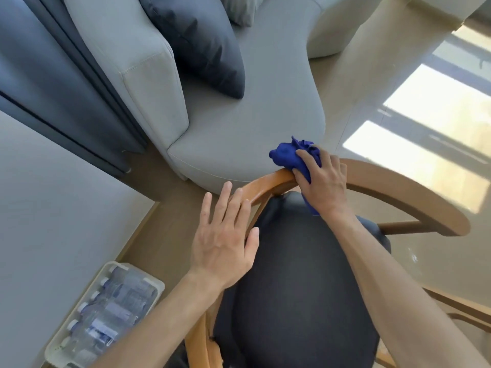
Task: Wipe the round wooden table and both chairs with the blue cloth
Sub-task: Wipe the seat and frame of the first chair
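the grey sofa (239, 123) fills the space ahead of me, a dark cushion (196, 41) leaning on its back, with dark curtains (53, 83) hanging off to the left. right below me is the wooden chair (398, 187) with its curved back rail and its black seat pad (297, 274). down by the floor on my left sits a white tray of plastic bottles (106, 314). my left hand (225, 240) lies flat on the chair's rail, fingers straight and spread, holding nothing. my right hand (324, 181) presses the bunched blue cloth (289, 155) onto the top of the rail, fingers curled round it, with a wad of cloth poking out past my fingertips toward the sofa.
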Demonstrator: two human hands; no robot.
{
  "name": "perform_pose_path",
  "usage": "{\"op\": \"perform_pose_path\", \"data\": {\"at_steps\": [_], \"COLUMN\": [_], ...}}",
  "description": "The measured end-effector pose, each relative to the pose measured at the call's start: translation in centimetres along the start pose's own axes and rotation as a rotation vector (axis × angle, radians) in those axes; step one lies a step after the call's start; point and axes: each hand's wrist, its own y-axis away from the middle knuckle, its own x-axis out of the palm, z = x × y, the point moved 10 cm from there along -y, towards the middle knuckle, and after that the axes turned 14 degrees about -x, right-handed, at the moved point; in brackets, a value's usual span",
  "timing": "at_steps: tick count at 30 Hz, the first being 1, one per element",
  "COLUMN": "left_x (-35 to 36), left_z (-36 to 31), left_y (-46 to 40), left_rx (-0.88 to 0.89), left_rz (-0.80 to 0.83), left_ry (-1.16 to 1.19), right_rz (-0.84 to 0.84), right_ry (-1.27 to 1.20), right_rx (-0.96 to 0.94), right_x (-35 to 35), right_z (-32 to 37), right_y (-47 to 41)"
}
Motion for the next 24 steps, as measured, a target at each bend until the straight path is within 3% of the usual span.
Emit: {"op": "perform_pose_path", "data": {"at_steps": [6, 11, 16, 19, 24], "left_x": [0.6, 1.0, 0.9, 0.9, 1.2], "left_z": [-1.9, -2.1, -2.5, -2.5, -2.4], "left_y": [-1.2, -1.1, -1.1, -1.1, -1.3], "left_rx": [0.021, 0.029, 0.038, 0.035, 0.035], "left_rz": [-0.006, -0.008, -0.018, -0.024, -0.034], "left_ry": [-0.091, -0.127, -0.118, -0.123, -0.143], "right_rz": [0.003, -0.027, -0.129, -0.175, -0.101], "right_ry": [0.039, 0.124, 0.104, 0.102, 0.020], "right_rx": [0.269, 0.675, 0.965, 0.925, 0.612], "right_x": [-2.4, -6.6, -8.1, -7.4, -3.5], "right_z": [-9.2, -20.5, -23.9, -21.9, -14.5], "right_y": [5.1, 16.0, 21.1, 18.5, 9.0]}}
